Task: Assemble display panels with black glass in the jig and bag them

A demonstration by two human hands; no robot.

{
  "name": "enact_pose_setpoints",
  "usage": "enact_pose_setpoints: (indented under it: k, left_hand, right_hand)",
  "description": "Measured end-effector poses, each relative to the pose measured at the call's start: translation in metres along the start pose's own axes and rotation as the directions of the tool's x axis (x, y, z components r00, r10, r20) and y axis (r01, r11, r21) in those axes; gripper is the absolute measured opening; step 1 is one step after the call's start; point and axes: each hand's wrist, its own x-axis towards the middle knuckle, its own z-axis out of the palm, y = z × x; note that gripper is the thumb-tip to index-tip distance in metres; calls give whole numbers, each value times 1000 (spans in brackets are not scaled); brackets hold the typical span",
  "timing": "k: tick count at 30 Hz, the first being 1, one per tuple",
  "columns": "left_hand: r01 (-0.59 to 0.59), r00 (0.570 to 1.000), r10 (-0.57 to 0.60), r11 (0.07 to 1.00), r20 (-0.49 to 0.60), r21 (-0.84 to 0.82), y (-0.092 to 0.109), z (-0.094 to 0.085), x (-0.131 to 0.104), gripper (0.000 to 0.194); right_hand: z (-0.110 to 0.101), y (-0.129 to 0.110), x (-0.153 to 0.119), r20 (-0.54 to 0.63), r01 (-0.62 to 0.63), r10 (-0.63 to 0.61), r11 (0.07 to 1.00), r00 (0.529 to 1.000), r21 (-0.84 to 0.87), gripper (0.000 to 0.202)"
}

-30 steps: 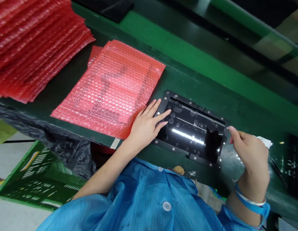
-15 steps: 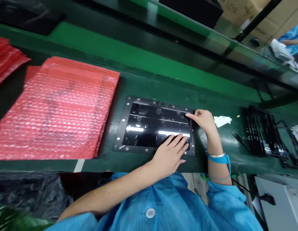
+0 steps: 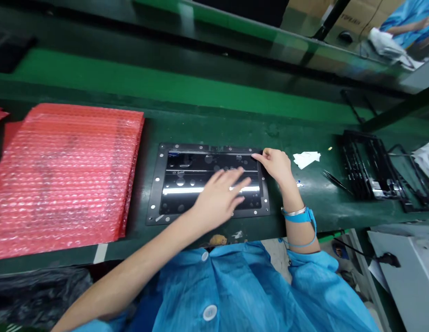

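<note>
A black screen panel (image 3: 176,203) with a wide frame dotted with round silvery spots lies flat on the green bench. Round marks and bright light reflections show on its glossy face. Over its lower middle is my left hand (image 3: 216,196), fingers spread and holding nothing; whether it touches the glass I cannot tell. At the panel's upper right corner, my right hand (image 3: 277,166) has its thumb on the edge of the screen and its other fingers curled in by the frame. A blue wrist strap (image 3: 299,216) and a silvery bangle circle my right wrist.
Red bubble-wrap bags (image 3: 69,175) are stacked on the left. To the right lie a crumpled white paper (image 3: 306,159), tweezers (image 3: 337,181) and black frames (image 3: 366,166). A shelf runs along the back. Another person's blue sleeve (image 3: 401,20) shows at upper right.
My left hand has moved up and left from the panel's lower right edge, its fingers now further apart. My right hand stays at the corner. The whole view has shifted.
</note>
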Motion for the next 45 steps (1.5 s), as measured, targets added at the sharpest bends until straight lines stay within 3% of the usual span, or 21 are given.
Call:
enact_pose_setpoints:
  k: [2,4,7,10,14,18,21,23,25,27,28,30,32,33,37,39,42,45]
  left_hand:
    - [169,982,-164,985,-91,43,-16,-8,9,50]
    - [260,958,-247,962,-143,83,-26,-14,17,55]
    - [266,955,-242,953,-170,142,-32,-17,27,50]
    - [308,935,-273,942,-227,136,-35,-18,36,33]
    - [331,885,-295,943,-360,40,-39,-21,40,13]
    - [252,822,-250,965,-511,-67,-35,-37,33,8]
    - [170,836,-190,982,-516,-86,-31,-53,18,12]
    - [156,836,-182,983,-517,-95,-33,-62,4,19]
    - [186,771,-238,971,-591,-149,-40,-66,-11,30]
    - [231,628,-382,923,-678,-307,-52,-65,-22,37]
    - [231,549,-505,857,-666,-460,-58,-62,-26,37]
    - [171,435,-764,589,-476,-790,-69,-57,-28,24]
    - [74,387,-890,292,-242,-954,-76,-54,-25,11]
    - [32,362,-914,207,-181,-978,-78,-54,-22,11]
    - [-94,211,-963,149,-166,-984,-77,-61,-11,17]
    - [-122,150,-981,107,-125,-987,-77,-66,-10,25]
    - [-118,110,-993,33,-46,-993,-78,-70,-11,31]
    - [-112,74,-997,-3,-6,-994,-77,-72,-11,30]
  right_hand:
    - [1,2,0,-13,25,-25,1000,1000,15,42]
    - [3,4,0,-25,38,-38,999,999,23,42]
    - [5,3,-1,-51,45,-43,998,998,32,41]
    - [6,-1,-4,-113,-3,10,998,994,64,36]
    - [2,-6,-9,-236,-10,79,960,969,279,24]
    - [2,-9,-14,-196,133,-10,768,981,626,40]
    - [4,-13,-17,-124,136,-60,578,990,804,62]
    - [5,-17,-18,-113,118,-40,505,993,855,69]
    - [5,-21,-20,-134,123,-12,477,991,870,71]
    - [6,-25,-21,-170,141,18,476,985,868,73]
    - [6,-27,-22,-186,150,29,479,982,865,73]
    - [6,-29,-23,-206,156,51,486,977,860,71]
    - [7,-29,-24,-206,148,72,475,976,868,70]
    - [6,-29,-25,-194,141,72,457,978,878,67]
    - [1,-27,-28,-144,137,-9,375,989,917,55]
    - [-4,-26,-30,-107,128,-75,390,991,912,55]
    - [-9,-29,-35,34,65,-213,443,976,894,57]
    - [-13,-34,-41,111,21,-277,434,955,900,55]
